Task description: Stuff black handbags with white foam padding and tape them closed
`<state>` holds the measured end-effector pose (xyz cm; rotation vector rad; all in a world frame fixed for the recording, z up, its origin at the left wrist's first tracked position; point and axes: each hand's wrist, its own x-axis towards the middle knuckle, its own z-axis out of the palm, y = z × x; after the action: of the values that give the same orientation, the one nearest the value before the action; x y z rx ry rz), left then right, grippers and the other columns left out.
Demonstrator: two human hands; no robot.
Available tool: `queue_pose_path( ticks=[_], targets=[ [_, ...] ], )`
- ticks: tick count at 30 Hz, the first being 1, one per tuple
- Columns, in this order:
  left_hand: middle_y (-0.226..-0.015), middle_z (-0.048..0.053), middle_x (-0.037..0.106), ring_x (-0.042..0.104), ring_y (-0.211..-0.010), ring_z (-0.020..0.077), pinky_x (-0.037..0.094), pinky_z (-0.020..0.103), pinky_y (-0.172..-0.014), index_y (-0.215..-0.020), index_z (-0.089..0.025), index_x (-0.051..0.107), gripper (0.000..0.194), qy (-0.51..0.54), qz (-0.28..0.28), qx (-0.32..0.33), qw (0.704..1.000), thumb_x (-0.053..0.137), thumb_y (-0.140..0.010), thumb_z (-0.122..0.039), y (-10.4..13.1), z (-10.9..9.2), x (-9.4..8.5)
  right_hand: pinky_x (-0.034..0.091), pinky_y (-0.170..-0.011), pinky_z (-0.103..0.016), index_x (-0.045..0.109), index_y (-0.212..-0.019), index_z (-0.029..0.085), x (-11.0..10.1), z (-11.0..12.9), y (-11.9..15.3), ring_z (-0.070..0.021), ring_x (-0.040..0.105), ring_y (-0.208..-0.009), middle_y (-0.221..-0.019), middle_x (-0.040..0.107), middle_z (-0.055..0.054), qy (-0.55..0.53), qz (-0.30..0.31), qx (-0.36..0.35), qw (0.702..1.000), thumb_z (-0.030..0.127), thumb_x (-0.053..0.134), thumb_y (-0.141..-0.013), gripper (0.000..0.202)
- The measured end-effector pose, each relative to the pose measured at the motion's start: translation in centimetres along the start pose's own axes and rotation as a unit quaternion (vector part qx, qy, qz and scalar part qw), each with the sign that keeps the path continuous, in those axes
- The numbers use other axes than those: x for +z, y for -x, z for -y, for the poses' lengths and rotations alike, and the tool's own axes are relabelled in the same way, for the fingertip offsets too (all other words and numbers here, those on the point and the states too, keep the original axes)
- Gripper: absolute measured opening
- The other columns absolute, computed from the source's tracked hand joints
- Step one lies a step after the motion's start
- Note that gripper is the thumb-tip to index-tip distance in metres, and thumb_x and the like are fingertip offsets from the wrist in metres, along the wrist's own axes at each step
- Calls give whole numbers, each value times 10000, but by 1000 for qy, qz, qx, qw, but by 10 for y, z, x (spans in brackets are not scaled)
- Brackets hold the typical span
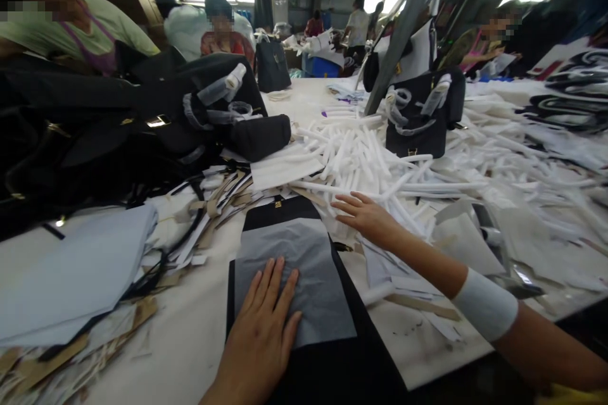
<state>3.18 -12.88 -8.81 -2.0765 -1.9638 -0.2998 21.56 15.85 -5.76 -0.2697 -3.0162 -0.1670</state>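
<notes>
Fingers apart, our left hand (266, 323) lies flat on the grey sheet (320, 285), atop the black panel (327, 370) before us; our right hand (365, 218), fingers likewise parted, extends near white tubes (354, 155).

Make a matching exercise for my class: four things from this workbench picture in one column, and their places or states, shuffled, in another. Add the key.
Column one
1. Left hand
2. Right hand
3. Grey sheet
4. White rods

Column two
A. In a loose, tangled heap
B. Lying on a black piece
C. Palm down, fingers spread on the sheet
D. Stretched out by the near edge of the heap

Pairs: 1-C, 2-D, 3-B, 4-A
</notes>
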Motion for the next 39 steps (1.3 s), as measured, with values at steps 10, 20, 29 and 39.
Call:
queue_pose_path(
  ticks=[10,20,29,39],
  targets=[
    [-1599,168,289,267,-1478,337,379,508,-1147,-1498,-156,391,579,35,47,-26,998,503,-957,-329,-5,-1,-3,398,-1088,-543,691,-1170,171,3,-9,-2,-315,492,-1348,-1443,549,-131,48,59,8,997,-53,507,-833,444],
    [-1602,147,284,274,-1475,343,312,594,-1154,-1512,-202,369,588,13,45,-25,999,491,-951,-332,-4,0,-4,406,-1123,-493,590,-1187,201,-54,14,-9,-221,637,-1188,-1202,715,-85,-96,-244,42,964,137,510,-968,242],
    [-1604,150,287,263,-1481,331,311,580,-1157,-1517,-198,351,588,8,32,-25,999,486,-964,-346,-1,0,-1,595,-840,-325,516,-1317,256,-87,118,-18,-170,718,-905,-1054,718,-45,-537,-209,166,800,243,556,-970,349],
    [-1597,146,305,260,-1481,338,284,582,-1169,-1499,-197,383,584,41,31,-42,998,513,-951,-352,-2,-1,1,578,-716,-283,610,-1286,265,-85,123,-25,-141,658,-745,-917,649,-11,-710,-96,228,660,368,591,-949,353]
  ],
)
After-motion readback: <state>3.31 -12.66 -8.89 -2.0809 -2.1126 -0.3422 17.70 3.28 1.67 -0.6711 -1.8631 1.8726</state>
